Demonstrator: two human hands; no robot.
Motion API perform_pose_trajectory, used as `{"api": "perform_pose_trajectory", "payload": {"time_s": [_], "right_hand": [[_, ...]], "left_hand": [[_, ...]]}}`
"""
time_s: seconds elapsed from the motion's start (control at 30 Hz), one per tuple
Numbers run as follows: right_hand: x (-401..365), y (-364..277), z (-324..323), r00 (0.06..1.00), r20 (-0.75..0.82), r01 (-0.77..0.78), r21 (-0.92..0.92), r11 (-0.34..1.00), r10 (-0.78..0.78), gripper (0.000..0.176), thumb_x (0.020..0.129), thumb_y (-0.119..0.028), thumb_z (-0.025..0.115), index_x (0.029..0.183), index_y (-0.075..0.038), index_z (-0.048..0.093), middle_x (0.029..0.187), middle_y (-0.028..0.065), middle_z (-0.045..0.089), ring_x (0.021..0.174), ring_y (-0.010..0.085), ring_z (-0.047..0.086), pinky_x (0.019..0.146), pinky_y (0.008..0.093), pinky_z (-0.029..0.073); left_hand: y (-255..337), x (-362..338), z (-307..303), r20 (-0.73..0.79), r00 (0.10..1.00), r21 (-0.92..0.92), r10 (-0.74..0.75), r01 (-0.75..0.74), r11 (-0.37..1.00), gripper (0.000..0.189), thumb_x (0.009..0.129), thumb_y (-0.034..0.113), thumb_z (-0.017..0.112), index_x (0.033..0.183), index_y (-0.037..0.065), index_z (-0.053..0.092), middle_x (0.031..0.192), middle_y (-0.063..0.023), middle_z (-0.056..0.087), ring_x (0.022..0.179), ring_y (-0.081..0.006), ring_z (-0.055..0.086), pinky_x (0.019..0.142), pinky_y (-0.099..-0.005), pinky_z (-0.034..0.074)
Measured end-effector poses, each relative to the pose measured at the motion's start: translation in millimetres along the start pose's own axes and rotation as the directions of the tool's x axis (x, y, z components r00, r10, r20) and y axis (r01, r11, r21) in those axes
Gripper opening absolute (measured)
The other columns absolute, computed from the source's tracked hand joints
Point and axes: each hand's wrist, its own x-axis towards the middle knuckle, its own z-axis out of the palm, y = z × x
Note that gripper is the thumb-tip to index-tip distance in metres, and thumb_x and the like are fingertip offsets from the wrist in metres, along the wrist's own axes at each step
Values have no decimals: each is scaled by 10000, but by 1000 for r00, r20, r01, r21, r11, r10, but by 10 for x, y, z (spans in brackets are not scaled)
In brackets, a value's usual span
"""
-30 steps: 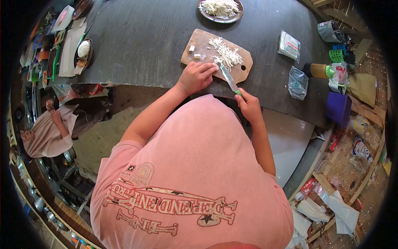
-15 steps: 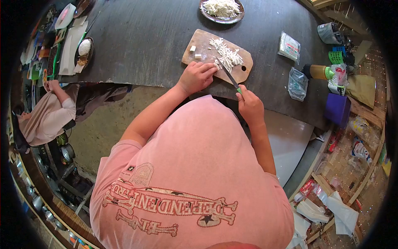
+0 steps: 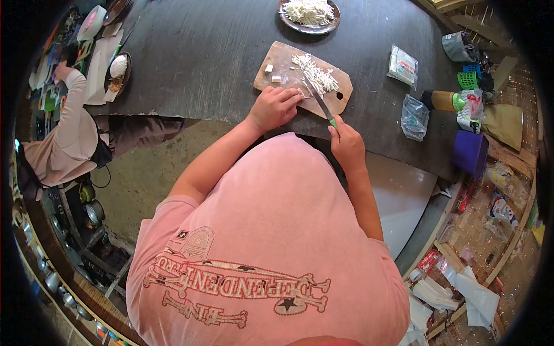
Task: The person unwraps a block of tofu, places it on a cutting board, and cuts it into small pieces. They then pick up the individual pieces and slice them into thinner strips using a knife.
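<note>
My right hand [image 3: 347, 143] is closed round the green handle of a knife [image 3: 324, 105]. Its blade slants across a wooden cutting board [image 3: 268, 57] beside my left fingertips. My left hand [image 3: 277, 106] rests at the board's near edge, fingers bent and pressed on a small white food piece [image 3: 303, 94], mostly hidden. A loose pile of thin white strips [image 3: 318, 76] lies on the right half of the board. Two white blocks [image 3: 269, 68] sit on the left half. Beyond the board, a brown plate [image 3: 314, 29] carries a heap of similar white strips [image 3: 307, 11].
A plastic packet [image 3: 403, 64], a clear bag [image 3: 414, 117] and a green-lidded jar [image 3: 444, 100] are on the dark table's right side. A bowl [image 3: 128, 86] of white food stands at left. Another person [image 3: 69, 130] sits at the far left, an arm over the table.
The knife and my right hand have shifted very slightly. My left hand stays put. The other person has leaned in, and their arm now reaches farther over the table.
</note>
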Motion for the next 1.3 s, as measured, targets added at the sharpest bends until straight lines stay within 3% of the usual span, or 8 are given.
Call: {"api": "perform_pose_trajectory", "payload": {"time_s": [0.43,0.9,1.3], "right_hand": [[-148,-67,-62,999,52,2,43,999,-4,292,1051,-186,713,1327,-97,681,936,159,747,861,412,741,729,528,585],[-147,-148,-112,992,120,-15,-136,991,31,318,1060,-216,703,1358,-113,662,948,139,752,821,410,761,706,520,617],[-121,-61,-101,993,116,10,-73,997,-2,327,1059,-213,700,1360,-93,656,960,149,757,837,412,758,713,532,611]], "left_hand": [[8,24,-28,15,1000,-5,6,-6,1000,343,870,150,821,1211,136,780,1227,7,772,1002,-193,742,856,-380,541],[1,14,-11,18,1000,3,25,-25,1000,359,856,153,819,1213,120,792,1261,1,746,967,-200,717,839,-384,528],[-8,5,0,27,999,26,19,-20,999,341,875,209,809,1209,144,793,1281,33,734,953,-180,706,866,-378,518]]}}
